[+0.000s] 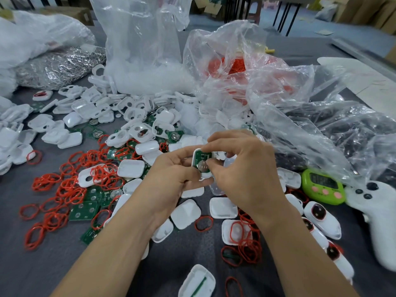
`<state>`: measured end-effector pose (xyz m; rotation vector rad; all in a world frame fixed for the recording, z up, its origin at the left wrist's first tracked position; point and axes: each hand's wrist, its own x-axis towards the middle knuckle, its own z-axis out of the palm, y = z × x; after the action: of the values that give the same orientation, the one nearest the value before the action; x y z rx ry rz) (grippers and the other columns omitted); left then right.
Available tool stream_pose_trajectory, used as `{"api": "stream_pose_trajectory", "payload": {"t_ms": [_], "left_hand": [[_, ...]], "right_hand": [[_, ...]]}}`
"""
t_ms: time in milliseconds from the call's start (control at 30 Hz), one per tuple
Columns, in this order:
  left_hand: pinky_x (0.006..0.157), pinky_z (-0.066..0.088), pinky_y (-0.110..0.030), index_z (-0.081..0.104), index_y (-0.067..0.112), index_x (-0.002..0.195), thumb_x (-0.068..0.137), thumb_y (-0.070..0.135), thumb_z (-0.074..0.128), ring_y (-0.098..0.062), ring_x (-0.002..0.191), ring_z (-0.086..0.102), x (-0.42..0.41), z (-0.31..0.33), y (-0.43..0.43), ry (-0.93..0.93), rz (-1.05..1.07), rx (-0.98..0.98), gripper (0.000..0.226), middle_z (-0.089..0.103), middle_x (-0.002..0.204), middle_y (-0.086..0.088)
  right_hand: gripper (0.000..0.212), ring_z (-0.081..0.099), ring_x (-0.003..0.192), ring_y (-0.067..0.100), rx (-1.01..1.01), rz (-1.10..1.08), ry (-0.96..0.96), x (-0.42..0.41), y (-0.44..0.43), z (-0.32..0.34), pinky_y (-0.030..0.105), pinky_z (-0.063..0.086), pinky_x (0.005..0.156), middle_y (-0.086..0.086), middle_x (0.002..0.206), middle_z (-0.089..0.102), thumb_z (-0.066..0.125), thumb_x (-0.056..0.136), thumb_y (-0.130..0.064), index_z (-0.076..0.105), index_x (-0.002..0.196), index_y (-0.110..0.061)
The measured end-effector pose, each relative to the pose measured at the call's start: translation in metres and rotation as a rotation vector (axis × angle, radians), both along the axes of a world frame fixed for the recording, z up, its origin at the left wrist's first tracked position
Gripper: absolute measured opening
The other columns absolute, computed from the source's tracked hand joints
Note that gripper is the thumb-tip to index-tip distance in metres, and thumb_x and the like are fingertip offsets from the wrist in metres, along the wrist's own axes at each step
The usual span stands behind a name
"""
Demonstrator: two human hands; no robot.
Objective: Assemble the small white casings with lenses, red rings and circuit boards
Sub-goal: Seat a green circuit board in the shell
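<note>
Bright, even overhead light; soft shadows; glare on plastic bags [246, 67]; fisheye-bent, blurred edges.

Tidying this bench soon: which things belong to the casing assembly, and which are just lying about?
Job: casing held by left hand and right hand; loose white casings; red rings; circuit boards.
Lying about: green timer; white controller.

You are at a small assembly workshop, the hand-piecework sort. The grey surface [53, 264] before you is heaped with loose parts in bulk: white casings [85, 108], red rings [64, 189] and green circuit boards [84, 211], all scattered unsorted. Behind them stand big clear plastic bags [145, 50] of further stock, and a sack of shiny metal pieces [57, 67]. A green timer [323, 186] lies at your right. Cardboard boxes [364, 11] stand at the back.
</note>
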<state>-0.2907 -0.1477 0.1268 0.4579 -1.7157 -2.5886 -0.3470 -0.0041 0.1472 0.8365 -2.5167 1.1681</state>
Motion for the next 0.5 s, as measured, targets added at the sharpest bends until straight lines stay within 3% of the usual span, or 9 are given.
{"api": "stream_pose_trajectory", "payload": {"t_ms": [300,500], "left_hand": [[0.069,0.060,-0.026,0.072,-0.001,0.114,0.076,-0.034,0.039,-0.022,0.084,0.075,-0.0018,-0.0035,-0.0011,0.040,0.040,0.000,0.060,0.075,0.093,-0.020],[0.070,0.060,-0.027,0.073,0.000,0.113,0.076,-0.033,0.044,-0.025,0.087,0.075,-0.0022,-0.0070,-0.0025,0.041,0.042,-0.046,0.057,0.076,0.097,-0.021]], "right_hand": [[0.026,0.063,0.097,0.009,-0.006,0.003,0.084,0.0018,-0.0061,-0.0090,0.020,0.050,0.084,-0.010,0.104,0.076,0.084,0.074,-0.010,0.083,0.094,-0.026],[0.026,0.059,0.097,0.002,0.000,0.005,0.085,0.0019,-0.0059,-0.0096,0.006,0.042,0.084,-0.011,0.104,0.076,0.082,0.075,-0.009,0.083,0.095,-0.026]]}}
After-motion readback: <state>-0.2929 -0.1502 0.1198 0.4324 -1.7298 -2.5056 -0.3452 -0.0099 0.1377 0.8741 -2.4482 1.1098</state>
